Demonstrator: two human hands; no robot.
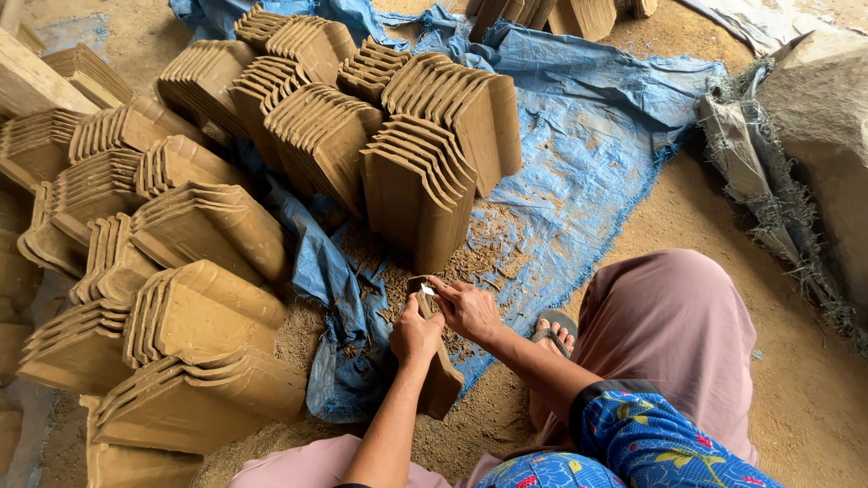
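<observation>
A brown unfired clay roof tile (442, 380) stands on edge between my knees, its top end near my hands. My left hand (415, 333) grips the tile's upper edge from the left. My right hand (467, 308) holds a small light-coloured blade (428, 290) against the tile's top corner. Clay shavings (470, 262) lie on the blue tarp (588, 136) just beyond the tile.
Rows of stacked clay tiles (425, 172) lean on edge ahead and to the left (199, 316). My foot in a sandal (553, 330) rests on the sandy floor by my right knee. A tarp-covered mound (814, 154) stands at the right.
</observation>
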